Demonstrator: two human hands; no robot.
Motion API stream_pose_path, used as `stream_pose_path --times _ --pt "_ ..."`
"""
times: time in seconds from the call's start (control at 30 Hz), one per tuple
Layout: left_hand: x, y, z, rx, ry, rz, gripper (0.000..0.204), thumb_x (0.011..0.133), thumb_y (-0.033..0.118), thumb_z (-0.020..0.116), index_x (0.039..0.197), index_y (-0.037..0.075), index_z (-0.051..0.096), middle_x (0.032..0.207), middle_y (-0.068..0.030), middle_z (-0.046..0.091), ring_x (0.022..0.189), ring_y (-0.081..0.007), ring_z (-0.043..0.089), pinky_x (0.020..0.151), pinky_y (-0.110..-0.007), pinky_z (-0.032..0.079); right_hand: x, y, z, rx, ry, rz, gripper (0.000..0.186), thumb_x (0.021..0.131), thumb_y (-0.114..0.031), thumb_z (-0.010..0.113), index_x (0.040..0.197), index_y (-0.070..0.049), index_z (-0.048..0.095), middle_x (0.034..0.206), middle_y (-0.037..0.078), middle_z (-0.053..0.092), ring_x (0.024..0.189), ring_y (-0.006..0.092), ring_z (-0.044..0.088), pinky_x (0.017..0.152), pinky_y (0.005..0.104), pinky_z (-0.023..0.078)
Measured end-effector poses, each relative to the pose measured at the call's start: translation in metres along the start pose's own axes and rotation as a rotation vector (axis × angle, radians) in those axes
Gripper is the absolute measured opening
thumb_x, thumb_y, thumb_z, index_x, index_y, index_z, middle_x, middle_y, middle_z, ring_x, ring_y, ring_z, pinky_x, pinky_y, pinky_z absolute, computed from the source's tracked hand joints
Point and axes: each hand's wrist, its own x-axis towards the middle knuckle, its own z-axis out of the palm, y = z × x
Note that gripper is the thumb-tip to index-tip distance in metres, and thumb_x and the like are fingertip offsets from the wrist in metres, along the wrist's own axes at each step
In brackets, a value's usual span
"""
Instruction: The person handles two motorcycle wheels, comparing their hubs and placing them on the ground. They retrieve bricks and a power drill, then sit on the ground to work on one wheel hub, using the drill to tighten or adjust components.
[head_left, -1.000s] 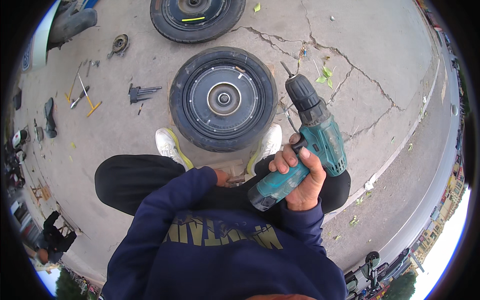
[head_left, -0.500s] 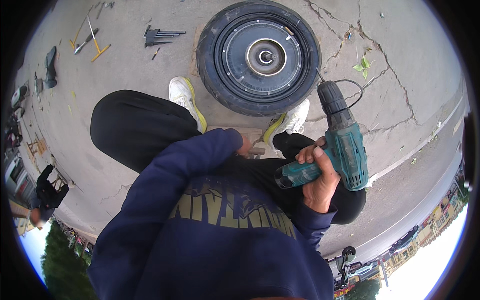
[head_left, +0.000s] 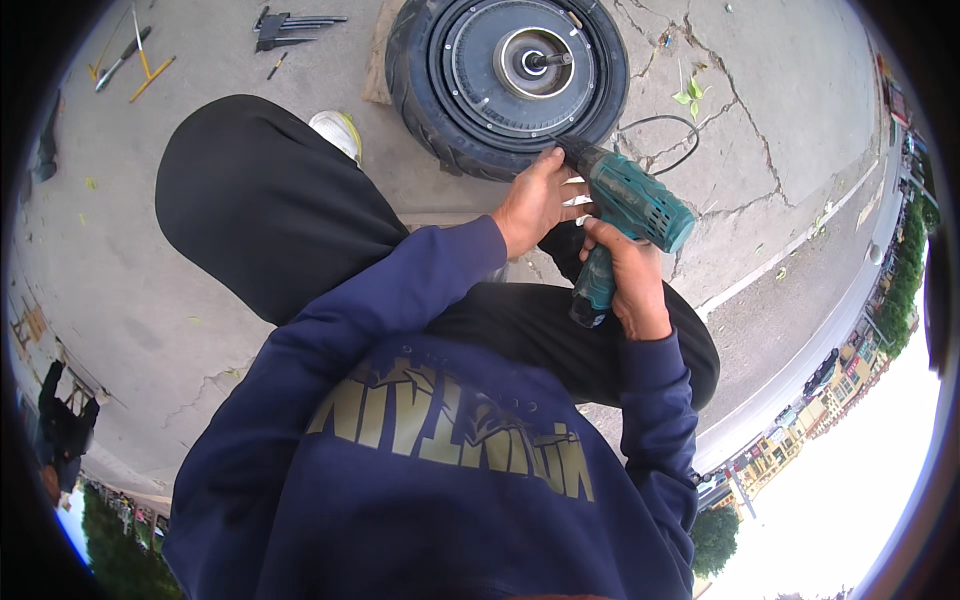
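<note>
My right hand (head_left: pixel 632 270) is wrapped round the grip of a teal and black cordless drill (head_left: pixel 640 205), whose chuck points up and left toward the wheel. Beside the chuck, my left hand (head_left: pixel 535 203) has its thumb tip at the chuck's nose and its other fingers spread apart. Just beyond lies a hub motor wheel (head_left: pixel 500 85) on its side, with a black tyre, a grey cover ringed with small screws and an axle sticking up from the middle. The drill's tip meets the wheel's near edge in view; whether they touch I cannot tell.
At the upper left lie a hex key set (head_left: pixel 295 30), a yellow T-handle tool (head_left: pixel 150 78) and a ratchet (head_left: pixel 125 60). A black cable (head_left: pixel 697 140) loops right of the wheel, near green leaves (head_left: pixel 690 95). Another person (head_left: pixel 65 420) is at the far left.
My left hand has risen from low between my knees to the drill's chuck. The drill has swung left, its chuck now over the tyre's near edge. The wheel appears higher in view.
</note>
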Motion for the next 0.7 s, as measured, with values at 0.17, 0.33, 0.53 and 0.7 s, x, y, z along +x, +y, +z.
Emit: stream_pose_path --times 0.17,0.33,0.53,0.7 --pt "0.014 0.002 -0.022 0.266 0.194 0.014 0.049 0.108 0.049 0.049 0.140 0.011 0.047 0.141 -0.0061 0.051 0.132 -0.0206 0.047 0.110 -0.043 0.041 0.027 0.008 0.006 -0.082 -0.058 0.041 0.024 0.089 -0.007 0.072 0.110 0.003 0.067 0.078 0.006 0.065 0.063 0.0147 0.063 0.059 0.0275 0.050" --pt "0.018 -0.004 -0.027 0.296 0.237 0.064 0.050 0.108 0.051 0.048 0.136 0.010 0.048 0.138 -0.0057 0.050 0.131 -0.0197 0.048 0.109 -0.042 0.044 0.035 0.003 0.012 -0.136 -0.040 0.063 0.026 0.088 -0.006 0.072 0.112 0.004 0.067 0.076 0.005 0.064 0.063 0.0147 0.062 0.060 0.0274 0.050" --pt "0.025 -0.002 -0.034 0.265 0.230 0.048 0.058 0.109 0.049 0.047 0.147 0.006 0.040 0.147 -0.0122 0.045 0.145 -0.0333 0.039 0.115 -0.045 0.040 0.041 0.004 0.013 -0.153 -0.042 0.062 0.024 0.088 -0.005 0.072 0.109 0.003 0.067 0.076 0.006 0.065 0.063 0.0148 0.062 0.059 0.0276 0.050" --pt "0.025 -0.002 -0.031 0.252 0.221 0.051 0.062 0.109 0.048 0.046 0.152 0.005 0.035 0.152 -0.0137 0.042 0.147 -0.0345 0.037 0.117 -0.045 0.037 0.043 0.003 0.010 -0.173 -0.031 0.059 0.022 0.087 -0.005 0.072 0.108 0.002 0.068 0.076 0.006 0.065 0.062 0.0147 0.062 0.058 0.0275 0.049"
